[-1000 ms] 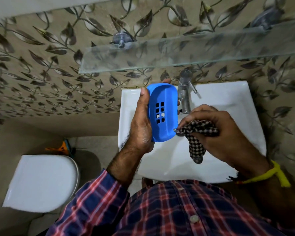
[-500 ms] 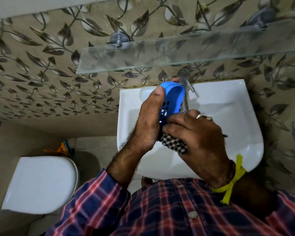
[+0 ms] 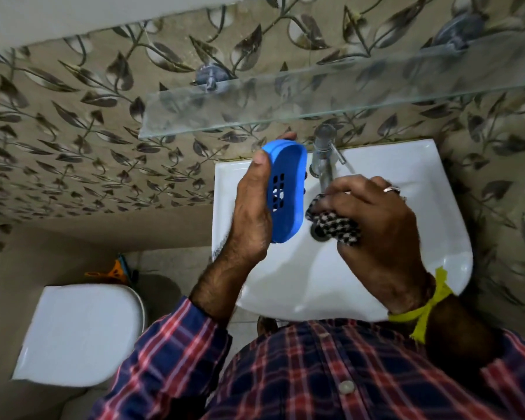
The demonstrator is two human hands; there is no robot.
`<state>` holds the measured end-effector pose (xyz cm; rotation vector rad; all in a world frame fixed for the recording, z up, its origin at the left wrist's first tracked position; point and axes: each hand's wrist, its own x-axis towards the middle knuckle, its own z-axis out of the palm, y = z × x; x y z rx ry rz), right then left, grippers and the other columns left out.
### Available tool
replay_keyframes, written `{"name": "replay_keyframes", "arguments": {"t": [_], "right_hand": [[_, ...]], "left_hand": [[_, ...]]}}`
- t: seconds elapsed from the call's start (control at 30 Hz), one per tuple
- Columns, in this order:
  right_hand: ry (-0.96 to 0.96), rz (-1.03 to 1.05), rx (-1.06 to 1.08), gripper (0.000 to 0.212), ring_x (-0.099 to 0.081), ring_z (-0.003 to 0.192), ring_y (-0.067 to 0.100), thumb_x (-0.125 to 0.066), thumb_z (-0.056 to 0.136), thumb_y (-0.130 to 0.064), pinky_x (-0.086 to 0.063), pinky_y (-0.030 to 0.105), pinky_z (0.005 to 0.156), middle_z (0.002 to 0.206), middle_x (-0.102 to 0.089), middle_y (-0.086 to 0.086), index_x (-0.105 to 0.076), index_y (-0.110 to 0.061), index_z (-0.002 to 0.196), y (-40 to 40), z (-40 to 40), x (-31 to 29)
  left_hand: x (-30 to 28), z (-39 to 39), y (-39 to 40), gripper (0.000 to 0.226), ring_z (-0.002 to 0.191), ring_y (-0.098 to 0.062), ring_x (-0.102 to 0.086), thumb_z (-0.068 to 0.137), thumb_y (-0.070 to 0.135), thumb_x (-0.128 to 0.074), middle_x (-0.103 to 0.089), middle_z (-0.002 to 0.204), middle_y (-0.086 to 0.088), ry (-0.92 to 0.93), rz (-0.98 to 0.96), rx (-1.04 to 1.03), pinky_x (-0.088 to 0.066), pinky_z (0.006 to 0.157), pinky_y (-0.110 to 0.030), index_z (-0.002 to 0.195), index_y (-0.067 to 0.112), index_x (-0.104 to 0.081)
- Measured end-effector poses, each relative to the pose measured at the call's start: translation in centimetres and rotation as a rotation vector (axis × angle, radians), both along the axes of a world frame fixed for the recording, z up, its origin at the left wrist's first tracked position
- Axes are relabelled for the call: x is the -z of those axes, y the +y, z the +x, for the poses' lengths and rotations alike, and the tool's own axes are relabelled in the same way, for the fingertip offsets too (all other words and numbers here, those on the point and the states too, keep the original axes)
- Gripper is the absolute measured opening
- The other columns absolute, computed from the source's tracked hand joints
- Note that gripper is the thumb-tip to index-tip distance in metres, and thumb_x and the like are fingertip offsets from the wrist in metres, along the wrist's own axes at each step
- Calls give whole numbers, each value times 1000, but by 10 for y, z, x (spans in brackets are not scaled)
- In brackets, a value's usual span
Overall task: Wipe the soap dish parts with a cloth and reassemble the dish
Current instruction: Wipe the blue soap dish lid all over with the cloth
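Currently, left hand point(image 3: 252, 213): gripping the blue oval plastic soap dish tray with drain slots point(image 3: 287, 189), held above the white ceramic basin point(image 3: 406, 165)
Right hand point(image 3: 373, 225): closed around a bunched black-and-white checked cloth point(image 3: 334, 225), just beside the tray's lower end; contact probably, partly hidden
Tray axis: long axis runs away from the person toward the leaf-patterned wall; slotted face turned right, toward the cloth
Risk: edge-only hold, so a wiping push could twist the tray free into the basin
Risk: the chrome tap point(image 3: 325, 159) is close; the tray's far end could knock it

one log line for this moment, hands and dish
left hand: holds blue soap dish part | right hand: grips checked cloth beside part | over sink
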<state>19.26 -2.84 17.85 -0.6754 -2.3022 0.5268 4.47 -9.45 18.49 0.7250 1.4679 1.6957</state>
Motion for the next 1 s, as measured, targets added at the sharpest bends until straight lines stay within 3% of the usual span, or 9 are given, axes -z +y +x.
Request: {"name": "replay_keyframes", "arguments": {"t": [0.1, 0.23, 0.33, 0.43, 0.53, 0.63, 0.83, 0.9, 1.0], "right_hand": [[-11, 133, -159, 17, -64, 85, 34, -61, 91, -11, -53, 41, 74, 106, -74, 5, -77, -13, 96, -10, -10, 7], [-92, 130, -262, 7, -61, 85, 31, -68, 91, -16, -52, 44, 69, 103, -73, 3, -73, -14, 96, -10, -8, 16], [-220, 114, -330, 10, -59, 87, 28, -69, 89, -18, -50, 43, 67, 97, -71, -3, -68, -18, 99, -6, 0, 16], [-333, 73, -379, 34, -56, 84, 25, -72, 70, -1, -48, 39, 65, 89, -68, -8, -63, -22, 95, 1, 5, 8], [-324, 60, -324, 45, -56, 84, 25, -71, 61, 4, -49, 40, 66, 89, -68, -8, -61, -24, 95, 4, 2, 1], [-278, 108, -290, 34, -58, 88, 26, -76, 73, -4, -47, 42, 68, 93, -68, -6, -63, -23, 98, -6, -3, 4], [-415, 205, -266, 28, -59, 87, 27, -64, 71, -7, -42, 38, 72, 90, -68, -8, -63, -25, 92, 11, 11, 9], [-320, 135, -163, 25, -61, 85, 31, -51, 71, -12, -48, 42, 73, 87, -69, -4, -66, -22, 88, 27, 20, 6], [131, -236, -8, 32, -66, 87, 27, -52, 69, 0, -54, 44, 78, 91, -69, -3, -69, -14, 92, 43, 25, 1]], "left_hand": [[0, 4, 1, 65, 94, -27, -59, 86, 67, -38, -66, 110, -11, -21, 10, 9, -48, 84, -43, 129, 26, -64], [2, 6, 1, 62, 97, -35, -52, 80, 68, -45, -65, 106, -15, -116, -11, 4, -45, 80, -44, 121, 29, -69], [9, 8, -2, 64, 91, -32, -59, 84, 67, -43, -68, 105, -14, -41, -31, 8, -48, 80, -44, 126, 26, -67], [14, 17, -6, 64, 103, -36, -63, 89, 66, -38, -66, 120, -25, 53, -60, 46, -49, 94, -57, 131, 24, -64], [9, 15, -5, 65, 96, -30, -64, 90, 66, -37, -69, 111, -14, 63, -73, 4, -52, 86, -49, 132, 24, -63], [5, 9, -2, 62, 91, -25, -64, 91, 64, -35, -70, 110, -10, 87, -44, -36, -52, 79, -43, 131, 25, -64], [7, 17, -7, 67, 101, -39, -65, 82, 79, -46, -68, 118, -22, 107, -75, -61, -50, 90, -64, 126, 32, -63], [6, 11, -10, 78, 117, -35, -63, 78, 84, -53, -65, 133, -10, 264, -66, -51, -51, 98, -53, 134, 31, -56], [8, 4, -17, 65, 119, -11, -63, 85, 58, -69, -64, 130, 15, 473, -75, -32, -50, 98, -25, 139, 24, -55]]}}
